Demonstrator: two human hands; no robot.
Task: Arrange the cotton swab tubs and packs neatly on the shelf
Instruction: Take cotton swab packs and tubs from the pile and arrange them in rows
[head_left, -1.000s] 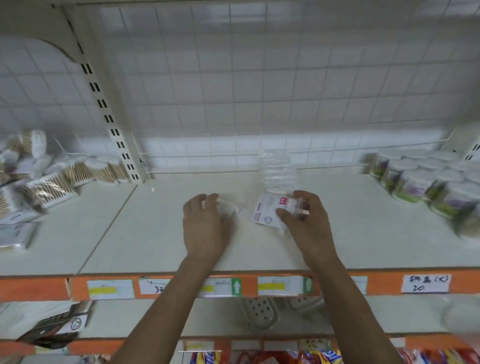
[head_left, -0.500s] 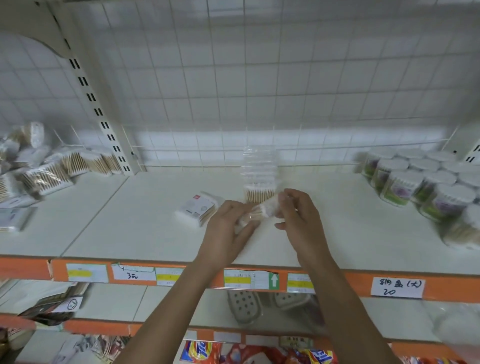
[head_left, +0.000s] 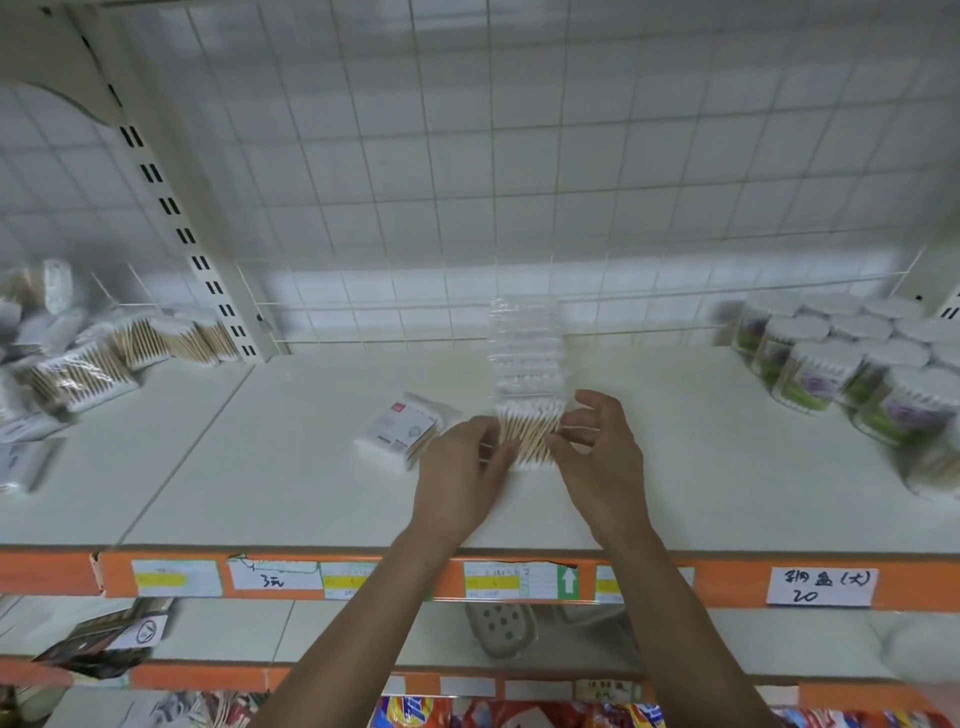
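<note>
A clear pack of wooden cotton swabs (head_left: 527, 434) stands at the front of a row of clear packs (head_left: 525, 348) running back across the white shelf (head_left: 270, 483). My left hand (head_left: 460, 478) touches the pack's left side with its fingertips. My right hand (head_left: 602, 462) touches the right side, fingers loosely spread. A flat labelled swab pack (head_left: 402, 436) lies just left of my left hand. Round swab tubs (head_left: 841, 364) with white lids cluster at the right end. Loose swab packs (head_left: 88, 358) are heaped at the left.
A wire grid (head_left: 519, 182) backs the shelf and a slotted upright (head_left: 176, 223) divides it at the left. Price labels (head_left: 821, 586) line the orange front edge. Lower shelves hold slippers (head_left: 501, 626) and colourful packets (head_left: 415, 714).
The flat labelled pack left my right hand and lies on the shelf at the left. Both hands have moved to the swab pack at the front of the row, which now stands there.
</note>
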